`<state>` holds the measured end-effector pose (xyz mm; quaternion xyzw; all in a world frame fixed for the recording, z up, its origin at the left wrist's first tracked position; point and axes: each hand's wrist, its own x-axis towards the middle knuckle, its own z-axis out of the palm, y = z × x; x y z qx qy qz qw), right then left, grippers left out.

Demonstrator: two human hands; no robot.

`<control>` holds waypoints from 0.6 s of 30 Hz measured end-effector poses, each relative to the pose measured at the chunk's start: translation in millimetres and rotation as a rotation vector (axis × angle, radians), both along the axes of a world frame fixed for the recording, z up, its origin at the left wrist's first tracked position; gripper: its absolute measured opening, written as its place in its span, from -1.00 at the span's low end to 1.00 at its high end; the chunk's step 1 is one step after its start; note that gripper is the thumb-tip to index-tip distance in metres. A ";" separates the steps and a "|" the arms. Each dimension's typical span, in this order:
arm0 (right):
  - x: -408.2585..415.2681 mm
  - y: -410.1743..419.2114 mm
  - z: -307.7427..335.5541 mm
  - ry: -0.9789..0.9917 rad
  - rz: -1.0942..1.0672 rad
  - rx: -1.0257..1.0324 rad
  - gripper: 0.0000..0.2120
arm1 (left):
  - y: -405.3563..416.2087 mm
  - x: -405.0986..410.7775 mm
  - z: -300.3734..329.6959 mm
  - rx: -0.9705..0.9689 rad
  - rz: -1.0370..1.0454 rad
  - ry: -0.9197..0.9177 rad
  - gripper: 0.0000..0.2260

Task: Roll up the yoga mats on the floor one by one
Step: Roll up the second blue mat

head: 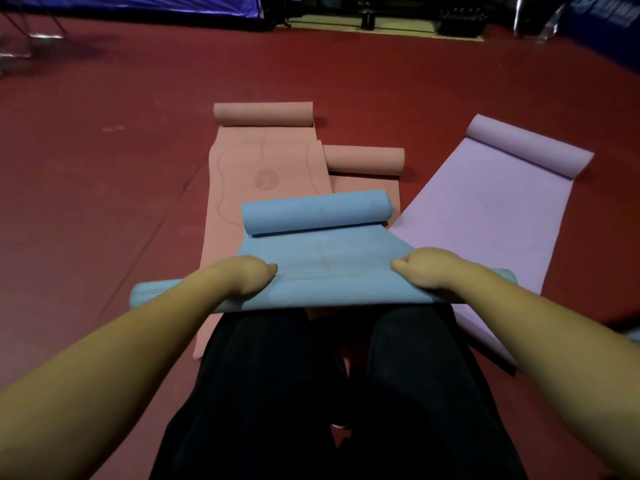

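The fingers of the left hand (251, 275) and the right hand (420, 268) curl out of sight over the near roll of the blue mat (322, 268); dark trousers (277, 393) hide the near ends of the pink mat (239, 188) and the purple mat (485, 216); far gear is too blurred to name.

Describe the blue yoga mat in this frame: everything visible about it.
The blue yoga mat looks like textured foam with faint printed lines. Its far end is curled into a loose roll; its near end is being rolled, gripped by the left hand and right hand. It lies across the pink mats, beside the purple mat.
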<state>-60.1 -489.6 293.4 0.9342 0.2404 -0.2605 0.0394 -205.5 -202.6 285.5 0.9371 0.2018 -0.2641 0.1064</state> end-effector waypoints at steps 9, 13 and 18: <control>4.2 10.6 -6.4 0.157 -0.072 0.047 -0.44 | -4.9 -22.7 -14.8 0.236 0.071 -0.402 -0.73; 11.5 7.3 -9.6 0.185 -0.098 0.053 -0.44 | -13.9 -41.7 -35.1 0.234 -0.012 -0.645 -0.49; 4.7 3.9 -11.9 0.046 -0.019 0.120 -0.58 | -17.2 -43.0 -36.4 0.247 -0.033 -0.683 -0.50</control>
